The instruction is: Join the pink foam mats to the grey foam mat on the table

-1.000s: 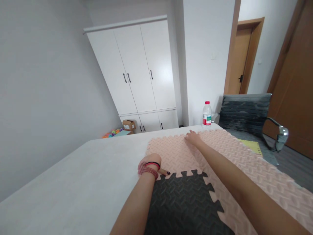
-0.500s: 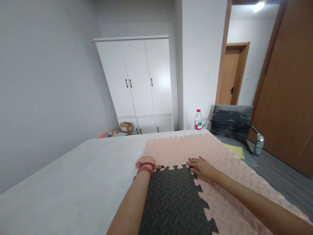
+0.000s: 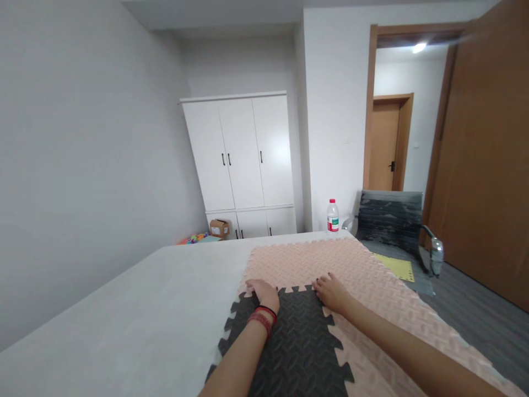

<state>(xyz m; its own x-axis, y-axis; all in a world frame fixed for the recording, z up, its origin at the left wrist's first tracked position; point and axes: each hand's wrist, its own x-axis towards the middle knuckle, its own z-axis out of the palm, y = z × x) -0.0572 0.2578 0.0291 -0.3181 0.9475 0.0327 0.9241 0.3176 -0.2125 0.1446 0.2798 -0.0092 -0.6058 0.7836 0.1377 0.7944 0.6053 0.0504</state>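
Note:
A black foam mat tile [image 3: 301, 342] with toothed edges lies on the table, bordered at its far and right sides by pink foam mat tiles [image 3: 297, 259]. My left hand [image 3: 264, 293], with red bands at the wrist, rests on the far left corner of the black tile, fingers reaching over the seam with the pink. On the far right corner lies my right hand [image 3: 330, 292], its fingers spread over the seam. Both hands look open and press on the mat from above. The black tile's left teeth stick out over the white table top, and my left forearm hides part of it.
The white table [image 3: 136, 309] stretches to the left. A clear bottle with a red cap [image 3: 333, 216] stands at its far edge. Beyond are a chair [image 3: 390, 220] with a yellow sheet [image 3: 395, 267] on it, a cardboard box [image 3: 219, 227] and a white wardrobe [image 3: 243, 160].
My left hand has turned and shifted right onto the black tile's far left corner, uncovering its left teeth. My right hand stays near the far right corner. The view has tilted up a little.

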